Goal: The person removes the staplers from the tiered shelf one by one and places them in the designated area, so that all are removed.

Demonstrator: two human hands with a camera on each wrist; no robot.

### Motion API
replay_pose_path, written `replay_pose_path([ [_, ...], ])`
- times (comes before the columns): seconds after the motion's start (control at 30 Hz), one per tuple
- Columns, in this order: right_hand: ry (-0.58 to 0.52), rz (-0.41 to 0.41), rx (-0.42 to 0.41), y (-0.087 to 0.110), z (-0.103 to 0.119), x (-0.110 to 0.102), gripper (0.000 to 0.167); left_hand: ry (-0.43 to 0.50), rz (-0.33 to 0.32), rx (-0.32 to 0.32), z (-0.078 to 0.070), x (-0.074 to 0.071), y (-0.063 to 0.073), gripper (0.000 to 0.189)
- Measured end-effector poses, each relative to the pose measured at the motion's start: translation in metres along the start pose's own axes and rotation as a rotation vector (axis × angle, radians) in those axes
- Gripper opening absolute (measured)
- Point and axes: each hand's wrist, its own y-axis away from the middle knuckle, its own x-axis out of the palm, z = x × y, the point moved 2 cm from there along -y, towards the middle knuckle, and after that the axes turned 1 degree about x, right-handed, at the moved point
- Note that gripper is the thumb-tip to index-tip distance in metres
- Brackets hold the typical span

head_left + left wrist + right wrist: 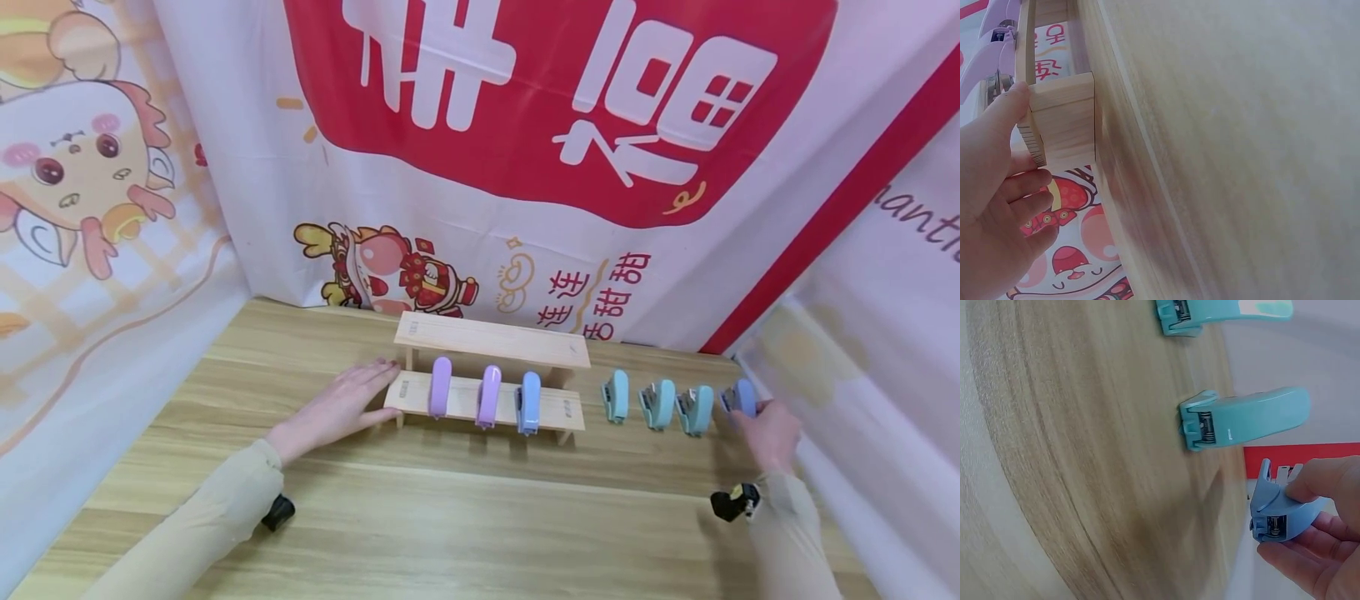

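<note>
My left hand [341,408] holds the left end of a two-step wooden rack [491,337], thumb and index finger at opposite edges of the lower board [1032,134]. Its other fingers are loosely bent below. On that lower step stand two purple staplers, a left one [440,387] and a middle one [489,396], with a blue stapler [528,402] to their right. Far to the right, my right hand [772,433] pinches another blue stapler [1285,512] between thumb and fingers. In the right wrist view it appears tilted, its spring end toward the camera.
Three teal staplers stand in a row on the wood-grain table [450,533] between rack and right hand: a left one [617,396], a middle one [658,404] and a right one [696,410]. A printed cloth [480,183] hangs behind, with white cloth walls at both sides.
</note>
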Motion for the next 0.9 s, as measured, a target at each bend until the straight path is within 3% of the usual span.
replay_pose_path([
  [0.67,0.002,-0.009,-0.008,-0.001,-0.010,0.017,0.033,-0.007,0.001,0.007,0.001,0.002,-0.001,0.077],
  [0.9,0.007,0.027,-0.022,-0.003,-0.014,0.022,0.031,-0.015,0.001,0.007,0.001,0.001,0.000,0.078],
])
